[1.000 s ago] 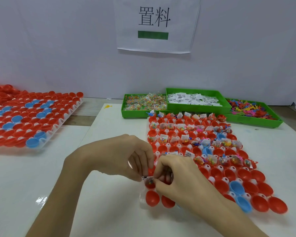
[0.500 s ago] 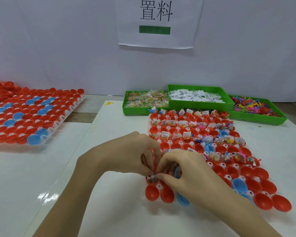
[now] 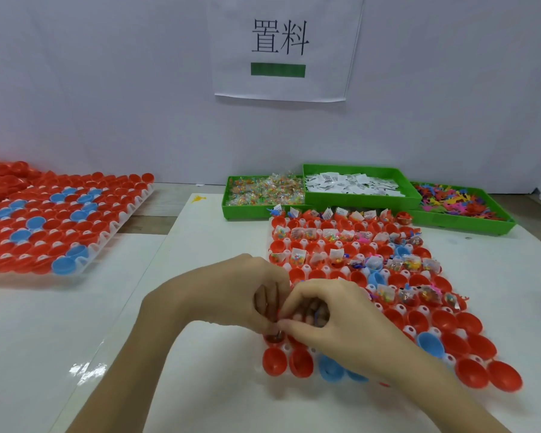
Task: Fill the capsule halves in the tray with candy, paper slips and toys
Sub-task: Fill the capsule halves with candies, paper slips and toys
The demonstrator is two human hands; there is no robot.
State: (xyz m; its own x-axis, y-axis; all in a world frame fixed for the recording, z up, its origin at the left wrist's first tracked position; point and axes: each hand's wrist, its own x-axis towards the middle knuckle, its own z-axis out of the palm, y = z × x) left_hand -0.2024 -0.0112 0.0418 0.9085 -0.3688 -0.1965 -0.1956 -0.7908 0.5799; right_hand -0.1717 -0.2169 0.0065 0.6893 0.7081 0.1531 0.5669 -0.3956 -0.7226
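Both hands meet over the capsule tray's (image 3: 294, 350) near-left corner.
Left hand (image 3: 228, 295) and right hand (image 3: 334, 320) — each grip narrow, fingertips pinching something small, too hidden to name — beside empty capsule halves (image 3: 274, 360).

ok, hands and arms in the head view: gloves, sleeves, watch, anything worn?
Nothing worn that shows. Both the left hand and the right hand are bare, with no gloves and no rings visible. Both forearms are bare down to the frame edge: no sleeves, watch, bands or markings in view.
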